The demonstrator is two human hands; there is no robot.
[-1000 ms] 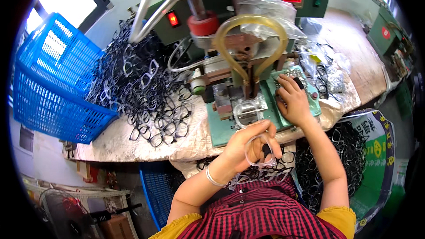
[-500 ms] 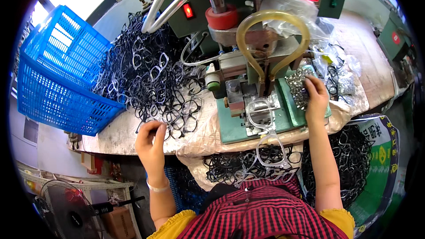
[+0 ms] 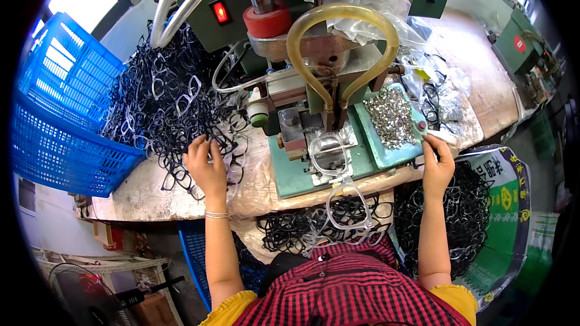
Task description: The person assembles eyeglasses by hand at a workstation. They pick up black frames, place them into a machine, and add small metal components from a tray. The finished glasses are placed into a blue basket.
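My left hand point(image 3: 206, 168) reaches into the near edge of a heap of black and clear eyeglass frames point(image 3: 175, 93), its fingers half bent and apart. Beside the right rim of a green tray point(image 3: 386, 160), my right hand point(image 3: 437, 168) has thumb and fingertips drawn together; anything between them is too small to make out. Small shiny metal parts point(image 3: 393, 118) fill much of that tray. A clear eyeglass frame point(image 3: 350, 210) rests on the press machine point(image 3: 290, 175), one rim beneath the tool head and the other hanging over the front edge.
A blue plastic basket point(image 3: 66, 145) leans at the left. More frames point(image 3: 302, 223) lie in front of my apron, and a sack point(image 3: 501, 205) of dark frames stands at the right. A yellowish hose point(image 3: 341, 12) loops over the machine. A fan point(image 3: 84, 293) is at lower left.
My right hand has left the metal parts and moved to the tray's right side. My left hand has moved up to the heap, its fingers opening. The whole view has shifted left.
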